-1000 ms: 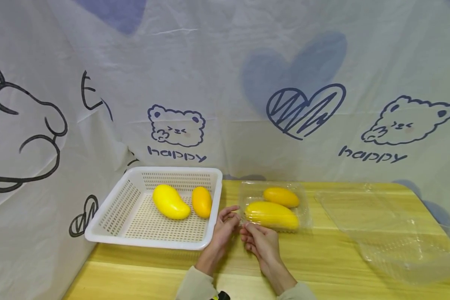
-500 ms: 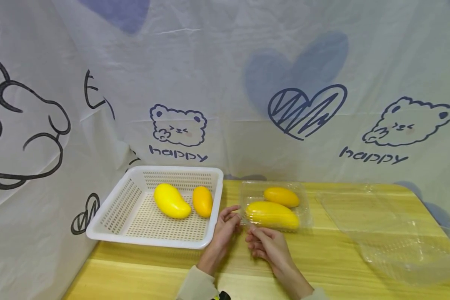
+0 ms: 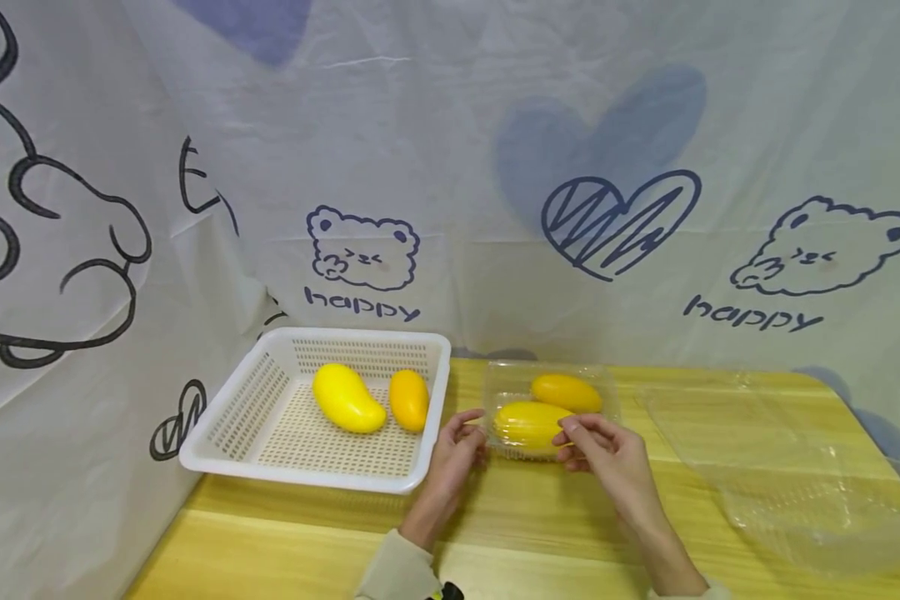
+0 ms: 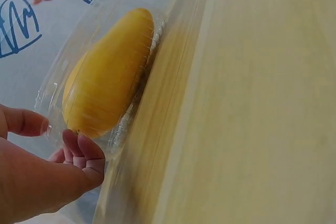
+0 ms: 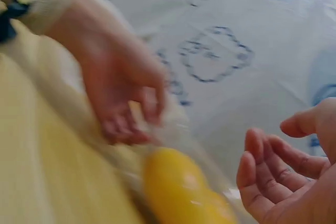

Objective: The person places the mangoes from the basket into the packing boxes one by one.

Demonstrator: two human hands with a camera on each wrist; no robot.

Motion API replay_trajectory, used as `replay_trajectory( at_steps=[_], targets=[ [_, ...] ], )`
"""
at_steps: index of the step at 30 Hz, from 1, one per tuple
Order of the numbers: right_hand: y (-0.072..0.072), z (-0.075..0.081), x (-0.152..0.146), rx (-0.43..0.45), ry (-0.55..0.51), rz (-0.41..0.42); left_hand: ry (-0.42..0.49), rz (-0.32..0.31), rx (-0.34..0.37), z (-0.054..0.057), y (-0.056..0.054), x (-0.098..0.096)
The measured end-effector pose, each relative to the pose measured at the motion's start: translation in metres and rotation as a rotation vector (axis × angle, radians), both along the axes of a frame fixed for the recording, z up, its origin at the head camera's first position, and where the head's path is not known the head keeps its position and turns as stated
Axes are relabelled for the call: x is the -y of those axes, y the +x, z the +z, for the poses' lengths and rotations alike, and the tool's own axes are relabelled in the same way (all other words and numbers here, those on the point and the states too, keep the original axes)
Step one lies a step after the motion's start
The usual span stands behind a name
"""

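A clear plastic box [image 3: 504,378] on the table holds a large yellow mango [image 3: 527,423] and a smaller orange-yellow mango [image 3: 567,392]. Clear plastic covers the large mango in the left wrist view. My left hand [image 3: 453,457] holds the box's left end, its thumb and bent fingers [image 4: 90,153] on either side of the edge. Over the front right of the box hovers my right hand [image 3: 617,462], fingers loosely bent and nothing between them. In the right wrist view its thumb and fingertips [image 5: 254,142] stand apart.
Left of the box stands a white perforated basket [image 3: 300,482] with a yellow mango [image 3: 347,398] and an orange-yellow mango [image 3: 408,400] inside. A second clear plastic container [image 3: 817,500] lies open on the wooden table [image 3: 517,533] at right. A printed cloth [image 3: 487,308] hangs behind.
My right hand has left the box's front left corner and moved right along its front, to over the large mango's right end. The left hand stays at the left end.
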State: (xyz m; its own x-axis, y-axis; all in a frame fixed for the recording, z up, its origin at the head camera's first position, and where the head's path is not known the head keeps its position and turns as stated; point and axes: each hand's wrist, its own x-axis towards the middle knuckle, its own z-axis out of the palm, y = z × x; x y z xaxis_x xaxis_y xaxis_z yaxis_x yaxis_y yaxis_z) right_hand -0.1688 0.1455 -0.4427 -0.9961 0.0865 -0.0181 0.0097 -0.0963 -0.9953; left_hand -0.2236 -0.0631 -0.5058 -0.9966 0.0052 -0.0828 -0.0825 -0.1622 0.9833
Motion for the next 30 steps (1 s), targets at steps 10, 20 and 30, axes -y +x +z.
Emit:
replay_trajectory(
  at_steps=[10, 20, 30],
  targets=[
    [-0.006, 0.005, -0.060, -0.144, 0.246, -0.116, -0.028, 0.040, -0.061, 0.002, 0.002, -0.004],
    [-0.009, -0.008, -0.078, -0.163, 0.475, -0.187, -0.014, 0.062, -0.047, 0.000, 0.009, -0.005],
    [-0.015, -0.030, -0.085, -0.065, 0.546, -0.155, 0.132, 0.045, 0.072, -0.001, 0.031, -0.015]
  ],
)
